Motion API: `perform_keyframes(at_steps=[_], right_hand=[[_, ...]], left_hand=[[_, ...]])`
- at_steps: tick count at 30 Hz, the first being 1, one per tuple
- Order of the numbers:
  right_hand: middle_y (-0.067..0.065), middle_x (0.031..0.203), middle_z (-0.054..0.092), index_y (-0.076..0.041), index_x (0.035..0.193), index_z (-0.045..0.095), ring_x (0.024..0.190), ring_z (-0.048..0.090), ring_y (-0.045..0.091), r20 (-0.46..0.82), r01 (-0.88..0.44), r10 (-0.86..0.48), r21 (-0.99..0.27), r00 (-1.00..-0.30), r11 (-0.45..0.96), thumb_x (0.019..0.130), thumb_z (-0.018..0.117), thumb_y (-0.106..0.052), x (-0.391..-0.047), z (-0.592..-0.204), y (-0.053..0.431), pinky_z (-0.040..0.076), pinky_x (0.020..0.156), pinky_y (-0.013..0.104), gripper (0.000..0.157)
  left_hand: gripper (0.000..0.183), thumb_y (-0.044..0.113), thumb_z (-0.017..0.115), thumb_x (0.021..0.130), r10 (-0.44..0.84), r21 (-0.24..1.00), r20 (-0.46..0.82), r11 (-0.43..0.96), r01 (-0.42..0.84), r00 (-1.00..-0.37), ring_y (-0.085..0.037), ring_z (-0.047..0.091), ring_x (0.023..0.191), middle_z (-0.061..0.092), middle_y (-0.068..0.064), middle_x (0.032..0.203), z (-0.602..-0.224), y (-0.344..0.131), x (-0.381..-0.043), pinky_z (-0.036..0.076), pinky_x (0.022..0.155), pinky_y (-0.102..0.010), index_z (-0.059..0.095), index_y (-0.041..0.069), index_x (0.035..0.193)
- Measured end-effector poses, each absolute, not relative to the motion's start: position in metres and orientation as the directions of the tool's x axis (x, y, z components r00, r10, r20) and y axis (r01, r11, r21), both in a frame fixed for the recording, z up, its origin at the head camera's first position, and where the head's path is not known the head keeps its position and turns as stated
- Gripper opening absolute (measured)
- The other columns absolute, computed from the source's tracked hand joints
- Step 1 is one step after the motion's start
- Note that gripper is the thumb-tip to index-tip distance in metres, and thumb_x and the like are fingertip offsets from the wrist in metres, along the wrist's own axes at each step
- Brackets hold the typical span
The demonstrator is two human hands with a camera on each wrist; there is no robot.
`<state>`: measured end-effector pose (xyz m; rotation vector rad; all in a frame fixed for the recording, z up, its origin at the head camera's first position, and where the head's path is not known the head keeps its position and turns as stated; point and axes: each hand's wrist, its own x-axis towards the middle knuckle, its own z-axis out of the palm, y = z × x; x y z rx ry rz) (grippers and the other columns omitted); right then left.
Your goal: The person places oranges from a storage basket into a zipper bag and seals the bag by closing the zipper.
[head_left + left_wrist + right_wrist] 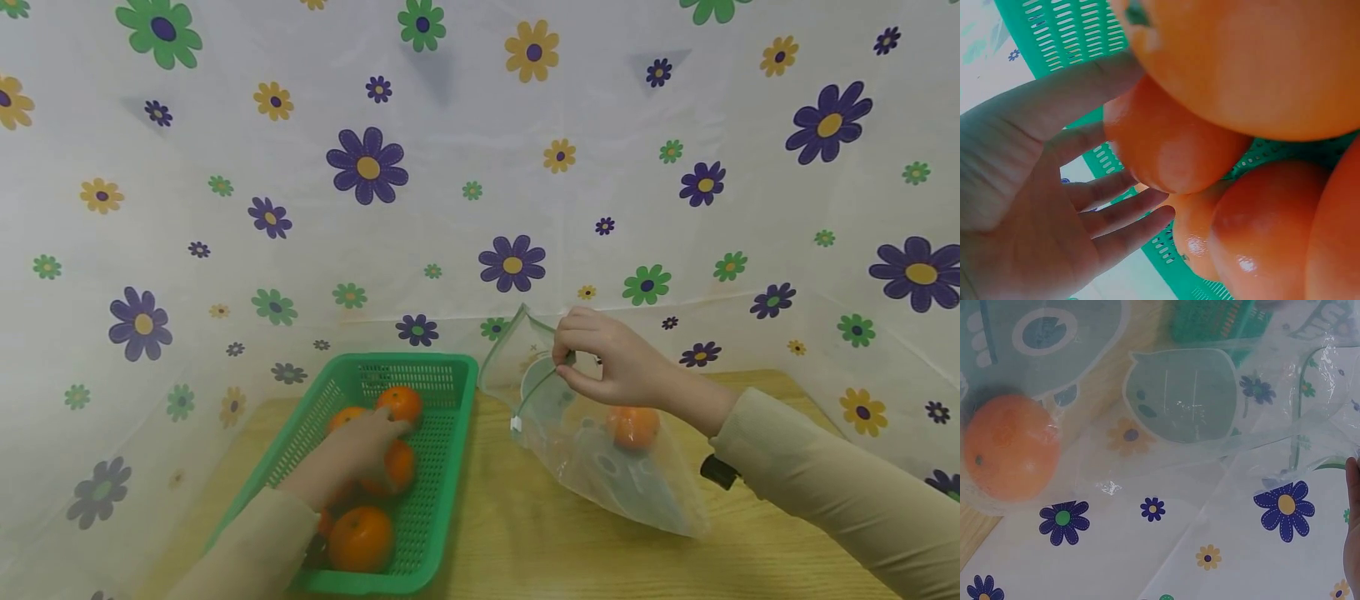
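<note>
The left hand (348, 454) reaches into a green plastic basket (442, 517) of oranges. Its thumb and fairly straight fingers (1113, 212) lie against one orange (1172, 144), the palm uncurled. A larger orange (1254, 56) is close to the camera in the left wrist view, and another orange (362, 539) sits at the basket's near end. Thumb and fingertips of the right hand (611, 358) pinch the top edge of a clear zip bag (600, 483), whose mouth gapes. One orange (633, 427) is inside the bag, seen through the plastic also in the right wrist view.
Basket and bag stand side by side on a wooden table (502, 533), the basket on the left. A white slider (515, 424) sits on the bag's zip edge. Behind and around the table hangs a white sheet (465, 242) printed with flowers.
</note>
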<state>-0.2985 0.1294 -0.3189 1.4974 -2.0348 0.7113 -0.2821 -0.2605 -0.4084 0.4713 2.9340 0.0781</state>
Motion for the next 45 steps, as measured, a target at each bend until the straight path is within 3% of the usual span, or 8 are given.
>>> perform_keyframes(at_steps=[8, 21, 34, 41, 45], right_hand=[[-0.003, 0.085, 0.062, -0.013, 0.089, 0.066, 0.087, 0.052, 0.011, 0.672, -0.962, -0.694, -0.108, -0.258, 0.253, 0.086, 0.072, 0.0, -0.298, -0.319, 0.129, 0.049, 0.075, 0.029, 0.014], [-0.003, 0.085, 0.063, -0.013, 0.089, 0.066, 0.086, 0.053, 0.011, 0.668, -0.963, -0.7, -0.104, -0.251, 0.247, 0.086, 0.072, 0.0, -0.298, -0.32, 0.129, 0.05, 0.075, 0.029, 0.014], [-0.003, 0.085, 0.063, -0.013, 0.089, 0.067, 0.086, 0.053, 0.011, 0.663, -0.96, -0.701, -0.109, -0.262, 0.256, 0.086, 0.072, 0.0, -0.297, -0.32, 0.129, 0.05, 0.075, 0.029, 0.015], [-0.003, 0.086, 0.062, -0.013, 0.09, 0.066, 0.087, 0.053, 0.011, 0.66, -0.958, -0.701, -0.113, -0.27, 0.262, 0.087, 0.072, -0.001, -0.297, -0.321, 0.129, 0.05, 0.076, 0.029, 0.013], [-0.004, 0.086, 0.062, -0.013, 0.089, 0.066, 0.087, 0.053, 0.011, 0.66, -0.957, -0.7, -0.114, -0.273, 0.266, 0.087, 0.071, -0.001, -0.297, -0.321, 0.129, 0.05, 0.076, 0.029, 0.013]], left_hand=[[0.08, 0.021, 0.103, 0.057, 0.228, 0.092, -0.231, 0.973, 0.212, -0.946, -0.047, 0.065, 0.121, 0.054, -0.019, 0.146, -0.414, -0.259, -0.288, 0.057, 0.094, -0.068, 0.071, 0.027, 0.129], [0.068, 0.021, 0.101, 0.06, 0.268, 0.121, -0.176, 0.961, 0.25, -0.947, -0.034, 0.069, 0.107, 0.064, -0.013, 0.13, -0.405, -0.251, -0.277, 0.059, 0.093, -0.061, 0.073, 0.021, 0.122], [0.064, 0.023, 0.102, 0.062, 0.274, 0.074, -0.184, 0.962, 0.264, -0.944, -0.036, 0.068, 0.111, 0.065, -0.014, 0.128, -0.404, -0.248, -0.275, 0.058, 0.096, -0.061, 0.072, 0.023, 0.119], [0.077, 0.02, 0.096, 0.069, 0.331, 0.094, -0.188, 0.943, 0.319, -0.925, -0.038, 0.067, 0.115, 0.065, -0.023, 0.139, -0.402, -0.247, -0.266, 0.057, 0.101, -0.06, 0.065, 0.007, 0.138], [0.081, 0.021, 0.095, 0.07, 0.344, 0.092, -0.187, 0.939, 0.332, -0.92, -0.043, 0.066, 0.122, 0.061, -0.028, 0.145, -0.402, -0.248, -0.265, 0.056, 0.104, -0.061, 0.062, 0.004, 0.142]])
